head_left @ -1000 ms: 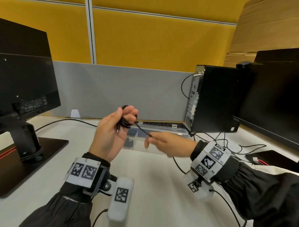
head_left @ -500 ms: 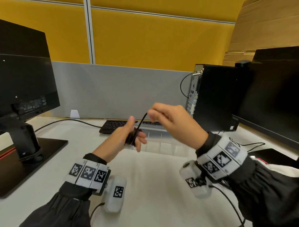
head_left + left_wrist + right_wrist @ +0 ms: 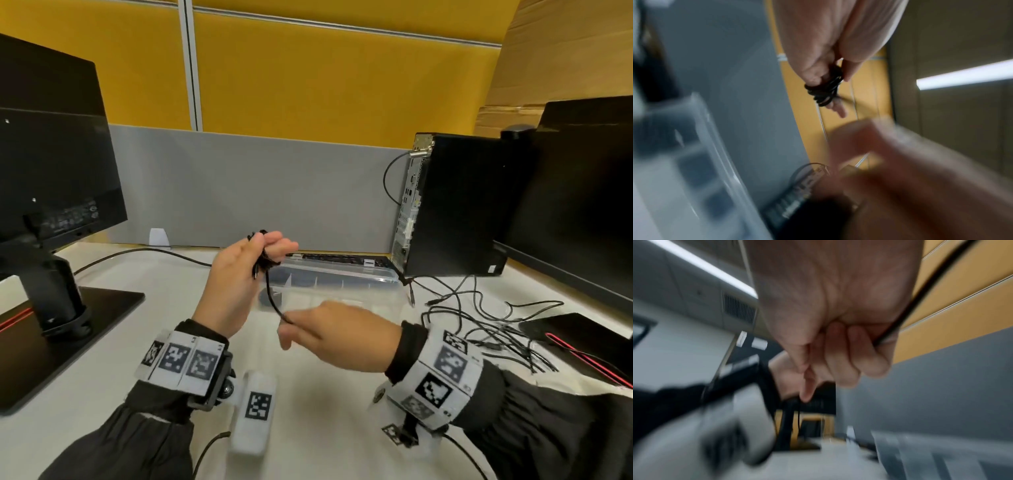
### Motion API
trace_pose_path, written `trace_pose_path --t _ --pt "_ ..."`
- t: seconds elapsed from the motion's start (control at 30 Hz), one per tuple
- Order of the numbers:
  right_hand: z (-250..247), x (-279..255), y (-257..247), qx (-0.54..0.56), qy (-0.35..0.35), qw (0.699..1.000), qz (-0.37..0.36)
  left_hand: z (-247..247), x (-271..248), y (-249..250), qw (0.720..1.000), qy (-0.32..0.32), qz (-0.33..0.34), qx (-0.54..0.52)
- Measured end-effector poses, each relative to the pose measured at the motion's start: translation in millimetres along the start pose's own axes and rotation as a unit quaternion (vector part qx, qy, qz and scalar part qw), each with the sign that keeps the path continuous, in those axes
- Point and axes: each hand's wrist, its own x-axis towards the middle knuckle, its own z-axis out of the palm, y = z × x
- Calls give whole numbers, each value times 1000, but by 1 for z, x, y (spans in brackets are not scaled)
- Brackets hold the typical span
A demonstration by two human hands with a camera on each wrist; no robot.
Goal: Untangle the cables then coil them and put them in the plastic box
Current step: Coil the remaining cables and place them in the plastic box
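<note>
A thin black cable [image 3: 270, 294] is up in the air between both hands, above the white desk [image 3: 325, 411] and just in front of the clear plastic box [image 3: 342, 284]. Several turns of it sit wound around the fingers [image 3: 835, 106] of the left hand [image 3: 236, 277], which is raised with thumb and fingers curled around the little coil, a plug end poking out below the palm. From there a loose length curves down to the right hand [image 3: 339, 335], lower and nearer, where thumb and forefinger pinch it while the other fingers [image 3: 842, 363] are folded in; the wrist view is blurred, but the strand shows running past the knuckles. The box lies open on the desk, divided into compartments, its lid tipped back against a keyboard [image 3: 335, 258]. Off to the right, a tangle of more black cables [image 3: 479, 318] sprawls across the desk beside the box. Behind them stands a black computer tower [image 3: 455, 205], with a monitor [image 3: 582, 192] at the far right and another monitor [image 3: 51, 164] on its stand at the left.
</note>
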Motion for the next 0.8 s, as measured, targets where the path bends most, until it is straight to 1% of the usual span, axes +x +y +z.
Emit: trace_pose_path --t 0.07,0.1,0.13,0.17,0.2,0.23,0.27,0.3,0.33,0.4,0.47,0.5,0.53,0.57,0.6,0.63,0.67,0.7,0.77,0.8 --pt "-17 2 5 -3 145 989 -30 1 -2 -1 995 -7 -9 97" --pt "-26 5 13 2 214 977 -28 3 -5 0 989 -32 -28 140" --pt "-35 8 21 9 265 964 -17 7 -9 3 982 -75 -52 165" --pt "-42 10 28 15 302 953 -6 11 -13 6 976 -124 -77 162" --pt "-46 12 34 15 328 945 3 15 -17 10 972 -165 -96 137" --pt "-46 14 39 4 341 940 12 17 -21 15 972 -184 -103 99" --pt "-45 15 43 -12 340 940 22 18 -23 20 977 -181 -103 51" --pt "-42 16 47 -23 319 947 35 19 -23 24 981 -162 -102 -7" --pt "-39 16 50 -22 280 959 44 17 -22 27 983 -132 -102 -72" --pt "-31 15 52 26 162 985 47 11 -15 28 974 -67 -91 -197" --pt "-21 12 49 85 49 994 48 6 -8 24 962 -12 -59 -265" --pt "-14 10 45 100 6 994 43 4 -5 21 962 7 -43 -271" --pt "-7 8 39 102 -29 994 32 4 -3 17 967 14 -28 -252" --pt "0 7 32 95 -56 994 20 4 -2 12 979 14 -17 -205" --pt "4 5 25 84 -69 994 5 4 -1 6 991 7 -13 -133" --pt "6 3 19 68 -62 996 -9 4 -2 2 999 -5 -13 -49" --pt "2 1 14 47 -35 998 -19 4 -3 -2 999 -16 -22 32" --pt "-5 -1 11 20 8 999 -26 3 -4 -4 994 -27 -44 94" --pt "-25 -2 12 -66 120 990 -14 4 -7 -1 981 -67 -100 152" --pt "-36 -2 16 -112 178 978 0 6 -9 3 975 -103 -115 159"
